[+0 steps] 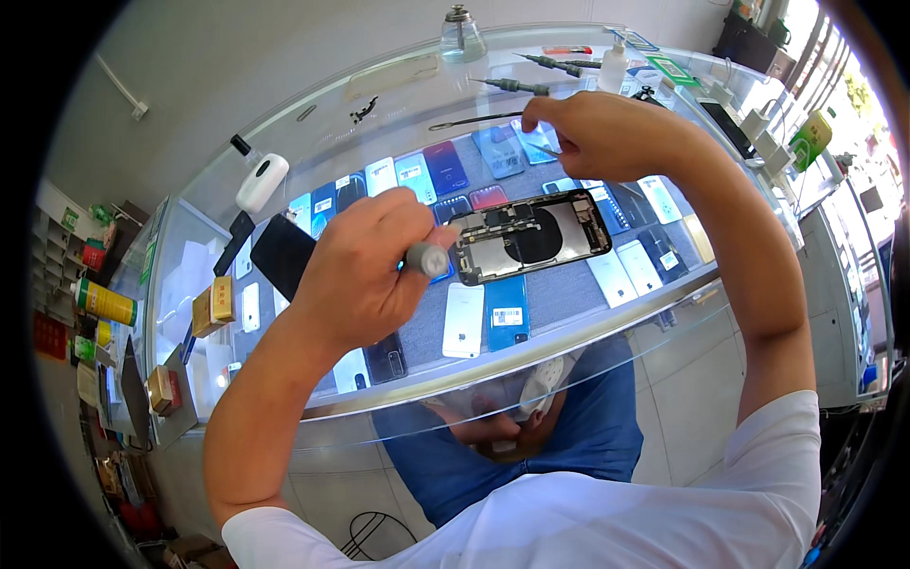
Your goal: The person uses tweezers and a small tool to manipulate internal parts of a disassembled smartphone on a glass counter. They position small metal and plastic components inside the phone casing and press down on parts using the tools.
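Note:
An opened phone housing [569, 245] with a bare circuit board and a round black coil lies on the glass counter. At its left end, my left hand [370, 266] is closed around a grey-handled screwdriver [427, 260], its round butt toward me; the screwdriver's tip is hidden. A dark phone screen [282, 254] lies left of that hand. Above the housing, my right hand [607, 133] is closed, with a thin metal tip like tweezers [544, 150] showing below its fingers. Close to its fingertips, a slim metal pry tool [474, 120] lies on the glass.
Several phones [464, 321] are displayed beneath the glass. Grey screwdrivers [512, 85], a glass liquid bottle [462, 38] and a white pump bottle [614, 68] stand or lie at the back. A white device [263, 182] and a small yellow box [213, 305] are at left; chargers [758, 123] at right.

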Demonstrator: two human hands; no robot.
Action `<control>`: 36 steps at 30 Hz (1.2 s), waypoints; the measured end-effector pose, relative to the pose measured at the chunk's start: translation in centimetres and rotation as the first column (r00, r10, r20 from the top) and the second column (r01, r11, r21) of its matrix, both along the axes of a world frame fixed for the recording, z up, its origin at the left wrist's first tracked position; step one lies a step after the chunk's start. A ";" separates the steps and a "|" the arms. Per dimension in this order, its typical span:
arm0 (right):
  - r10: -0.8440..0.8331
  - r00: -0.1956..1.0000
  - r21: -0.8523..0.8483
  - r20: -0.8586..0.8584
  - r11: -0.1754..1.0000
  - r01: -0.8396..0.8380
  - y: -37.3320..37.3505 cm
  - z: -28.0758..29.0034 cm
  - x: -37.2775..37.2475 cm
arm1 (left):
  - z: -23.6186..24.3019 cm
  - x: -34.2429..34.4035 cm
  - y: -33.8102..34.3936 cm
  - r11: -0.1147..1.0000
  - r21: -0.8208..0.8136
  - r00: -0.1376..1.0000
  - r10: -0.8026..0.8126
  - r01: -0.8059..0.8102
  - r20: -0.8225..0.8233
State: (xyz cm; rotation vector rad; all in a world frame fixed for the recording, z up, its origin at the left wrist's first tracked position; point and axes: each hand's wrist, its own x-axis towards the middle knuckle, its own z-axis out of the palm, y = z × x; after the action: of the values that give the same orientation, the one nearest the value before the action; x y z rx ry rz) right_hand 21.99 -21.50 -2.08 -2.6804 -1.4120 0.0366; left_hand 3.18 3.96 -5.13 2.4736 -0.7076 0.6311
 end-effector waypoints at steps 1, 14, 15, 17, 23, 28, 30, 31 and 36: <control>0.019 1.000 0.063 0.020 0.998 -0.021 -0.1 -0.2 -0.2 | -0.3 0.1 0.2 0.998 -0.055 1.000 0.006 -0.007 -0.017; 0.663 0.583 0.666 -0.469 0.699 -0.259 0.1 1.8 -1.3 | -0.2 -0.4 0.4 0.951 0.225 0.976 -0.194 0.212 -0.100; 0.633 0.573 0.658 -0.521 0.725 -0.202 0.2 1.5 -2.7 | -0.1 -0.6 0.4 0.949 0.245 0.978 -0.180 0.200 -0.102; 0.538 0.672 0.652 -0.509 0.751 -0.107 -0.4 1.0 -4.9 | -0.3 -0.5 0.2 0.946 0.261 0.980 -0.173 0.192 -0.094; 0.601 0.797 0.610 0.062 0.609 -0.507 -1.1 -1.3 -4.1 | -0.8 -0.2 -0.1 0.953 0.242 0.982 -0.162 0.182 -0.100; 0.608 0.783 0.629 0.133 0.559 -0.541 -1.0 -2.5 -3.5 | -0.7 -0.4 -0.5 0.959 0.224 0.982 -0.156 0.176 -0.103; 0.611 0.778 0.624 0.146 0.554 -0.552 -0.7 -2.9 -3.6 | -0.5 -0.5 -0.6 0.960 0.222 0.982 -0.148 0.171 -0.118; 0.619 0.773 0.619 0.143 0.554 -0.558 -0.6 -3.1 -3.8 | -0.5 -0.5 -0.6 0.961 0.220 0.982 -0.144 0.169 -0.125; 0.598 0.758 0.558 0.262 0.547 -0.624 -0.4 -3.4 -4.3 | -0.4 -0.5 -0.7 0.966 0.200 0.979 -0.136 0.165 -0.151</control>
State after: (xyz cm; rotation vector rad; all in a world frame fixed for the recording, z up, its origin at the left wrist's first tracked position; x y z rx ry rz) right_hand 17.68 -21.90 -5.47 -1.5668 -1.8925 -0.3653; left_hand 2.73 3.23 -5.56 2.5932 -0.9408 0.3411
